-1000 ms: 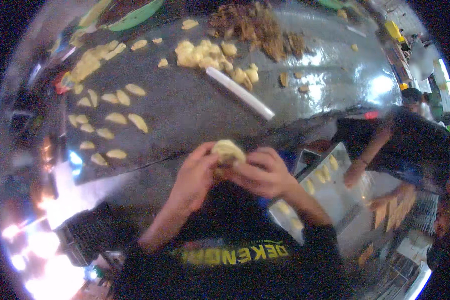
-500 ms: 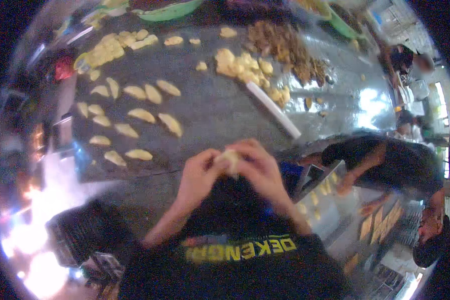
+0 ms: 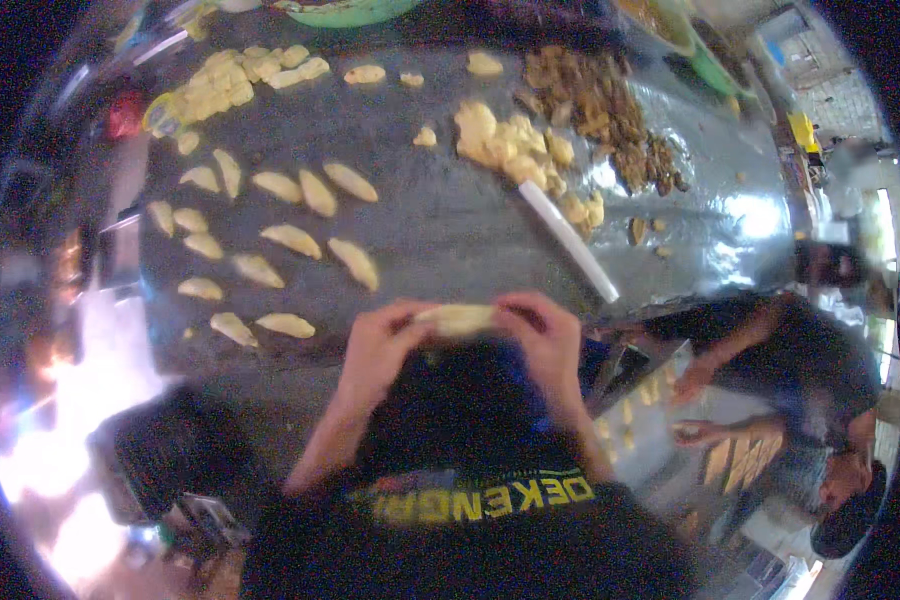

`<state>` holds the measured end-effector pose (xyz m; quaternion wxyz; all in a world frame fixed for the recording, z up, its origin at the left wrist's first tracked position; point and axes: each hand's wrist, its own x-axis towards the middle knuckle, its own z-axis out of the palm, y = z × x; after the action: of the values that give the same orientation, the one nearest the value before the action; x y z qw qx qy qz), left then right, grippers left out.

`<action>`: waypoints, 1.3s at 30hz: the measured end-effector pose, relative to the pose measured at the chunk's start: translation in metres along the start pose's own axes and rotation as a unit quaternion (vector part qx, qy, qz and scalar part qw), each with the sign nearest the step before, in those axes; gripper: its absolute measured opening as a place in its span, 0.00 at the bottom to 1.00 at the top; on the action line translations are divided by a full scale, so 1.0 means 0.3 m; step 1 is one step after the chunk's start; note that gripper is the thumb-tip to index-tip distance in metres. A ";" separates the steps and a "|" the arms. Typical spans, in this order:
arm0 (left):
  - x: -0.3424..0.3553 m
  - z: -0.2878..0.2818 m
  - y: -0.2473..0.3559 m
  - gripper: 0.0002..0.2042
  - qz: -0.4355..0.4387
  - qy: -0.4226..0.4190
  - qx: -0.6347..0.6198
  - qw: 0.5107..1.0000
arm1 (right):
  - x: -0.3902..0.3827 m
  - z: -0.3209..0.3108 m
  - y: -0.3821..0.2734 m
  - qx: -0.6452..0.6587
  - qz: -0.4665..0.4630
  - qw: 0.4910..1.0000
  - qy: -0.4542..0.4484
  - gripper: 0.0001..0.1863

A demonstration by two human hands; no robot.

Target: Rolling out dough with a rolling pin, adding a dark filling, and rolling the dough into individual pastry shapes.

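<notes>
Between my two hands, at the near edge of the dark work table (image 3: 410,230), I hold a pale, elongated dough piece (image 3: 460,319) level. My left hand (image 3: 388,335) pinches its left end, and my right hand (image 3: 540,330) grips the other end; the fingertips are partly blurred. Several shaped dough pieces (image 3: 290,240), tapered at both ends, lie apart on the table's left side. Beyond my right hand a white rolling rod (image 3: 570,243) lies slanted, its far end against a heap of pale dough lumps (image 3: 510,145).
Brown filling pieces (image 3: 600,110) are spread at the far right. A block of cut dough (image 3: 220,85) lies far left, with green basins (image 3: 350,10) along the back. At my right, a co-worker (image 3: 790,350) reaches over trays (image 3: 640,400). A dark crate (image 3: 165,450) stands at lower left.
My hands have moved apart sideways. The dough piece, bunched and mostly covered by my fingers before, now shows as a long strip between them.
</notes>
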<state>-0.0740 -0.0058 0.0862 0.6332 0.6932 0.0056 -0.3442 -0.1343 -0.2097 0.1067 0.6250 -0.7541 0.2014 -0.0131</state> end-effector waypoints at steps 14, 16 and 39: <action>0.245 0.160 -0.185 0.11 0.324 0.266 0.468 0.778 | 0.219 -0.065 0.327 -0.281 -0.215 0.935 0.014 0.07; 0.266 0.148 -0.203 0.08 0.340 0.265 0.489 0.758 | 0.217 -0.058 0.338 -0.306 -0.228 0.924 0.028 0.06; 0.221 0.088 -0.222 0.10 0.326 0.230 0.524 0.753 | 0.094 -0.100 0.288 -0.506 -0.239 0.829 0.009 0.25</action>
<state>-0.0653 -0.0444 -0.0030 0.2242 0.9345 -0.2563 0.1033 -0.1415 -0.2589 0.0248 0.1310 -0.9892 -0.0011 -0.0655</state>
